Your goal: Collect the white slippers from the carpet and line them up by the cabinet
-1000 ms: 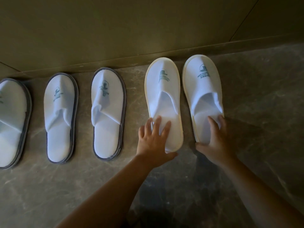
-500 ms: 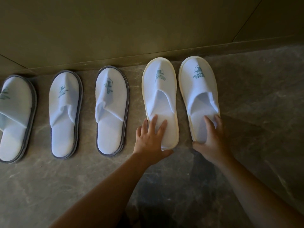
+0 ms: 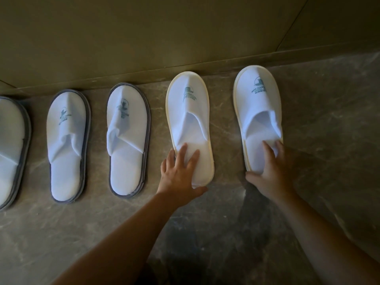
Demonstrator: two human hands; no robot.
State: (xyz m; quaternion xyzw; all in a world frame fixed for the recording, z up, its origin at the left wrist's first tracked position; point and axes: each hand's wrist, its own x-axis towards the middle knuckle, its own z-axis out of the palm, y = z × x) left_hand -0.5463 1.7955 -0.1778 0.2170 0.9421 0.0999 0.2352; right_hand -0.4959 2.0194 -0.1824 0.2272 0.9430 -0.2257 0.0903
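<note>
Crouched over a marble floor point(image 3: 61, 233), a person presses the left hand point(image 3: 176, 175) flat on the heel of one cream-edged slipper point(image 3: 190, 124), fingers spread and not closed around anything. The right hand point(image 3: 271, 171) cups the heel of the second cream-edged slipper point(image 3: 258, 108), thumb at the sole's back edge and fingers laid inside on the footbed, a loose hold rather than a clamp. Both slippers lie flat, toes pointing at the base of the cabinet point(image 3: 144, 38), so the hands appear to be sliding them into line, not lifting them. To the left, two grey-edged slippers point(image 3: 66, 145) point(image 3: 127, 138) stand in the row, and a third point(image 3: 10, 149) is cut off by the picture's edge. The right-hand slipper sits well apart from its mate and noticeably nearer the cabinet, so the spacing and toe line look uneven. Bare floor lies open to the right and toward the person, leaving room to nudge either slipper. No carpet is in view.
</note>
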